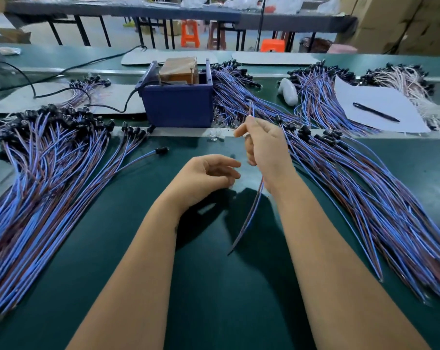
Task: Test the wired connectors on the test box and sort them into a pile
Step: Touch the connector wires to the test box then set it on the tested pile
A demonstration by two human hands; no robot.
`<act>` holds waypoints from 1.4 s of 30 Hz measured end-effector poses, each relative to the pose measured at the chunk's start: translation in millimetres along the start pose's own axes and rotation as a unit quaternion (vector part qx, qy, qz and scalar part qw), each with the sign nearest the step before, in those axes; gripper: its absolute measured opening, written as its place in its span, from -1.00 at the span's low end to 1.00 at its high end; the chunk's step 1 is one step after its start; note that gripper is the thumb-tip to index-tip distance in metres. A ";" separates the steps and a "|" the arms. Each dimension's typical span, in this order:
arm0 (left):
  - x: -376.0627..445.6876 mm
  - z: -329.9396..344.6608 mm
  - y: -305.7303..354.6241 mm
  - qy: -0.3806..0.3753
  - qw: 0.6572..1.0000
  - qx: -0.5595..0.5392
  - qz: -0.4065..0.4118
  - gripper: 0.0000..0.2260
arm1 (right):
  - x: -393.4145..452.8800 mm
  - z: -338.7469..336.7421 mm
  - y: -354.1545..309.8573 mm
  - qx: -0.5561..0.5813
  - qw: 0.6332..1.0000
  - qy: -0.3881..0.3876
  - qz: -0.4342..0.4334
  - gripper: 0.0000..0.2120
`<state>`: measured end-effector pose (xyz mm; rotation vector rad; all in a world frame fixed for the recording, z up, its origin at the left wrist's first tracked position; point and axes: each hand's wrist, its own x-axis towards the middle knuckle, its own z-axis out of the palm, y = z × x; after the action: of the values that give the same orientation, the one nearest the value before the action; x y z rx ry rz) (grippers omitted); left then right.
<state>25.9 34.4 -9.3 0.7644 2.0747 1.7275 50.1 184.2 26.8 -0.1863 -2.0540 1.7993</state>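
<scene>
Head view: my right hand (263,145) pinches one blue-and-brown wired connector (251,208), black plug up at 12 o'clock, wire tail hanging toward 6. Dark blue plastic test box (177,104) lies at 11 o'clock from that grip, so I judge the right hand nearer; my left hand (206,178) rests loosely curled, holding nothing.

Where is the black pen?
In the head view, the black pen lies on the white sheet of paper at the far right of the table, between two bundles of wires.
</scene>
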 end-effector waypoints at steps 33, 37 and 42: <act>-10.4 -55.0 -21.0 0.368 0.796 0.443 -0.186 -0.60 | -8.3 66.8 51.4 -0.451 0.885 -0.084 -0.081 -0.76; -2.7 -51.2 -21.0 0.444 0.836 0.320 -0.047 -0.72 | -11.2 63.2 47.7 -0.322 0.940 -0.081 -0.079 -0.82; 3.0 -30.3 7.4 0.364 0.904 -0.171 0.146 -0.73 | -13.3 61.3 28.2 0.116 0.986 -0.095 0.067 -0.74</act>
<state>7.6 12.9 4.4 0.3497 2.0193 2.7831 34.3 127.6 -8.9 -0.0917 -1.9737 2.1980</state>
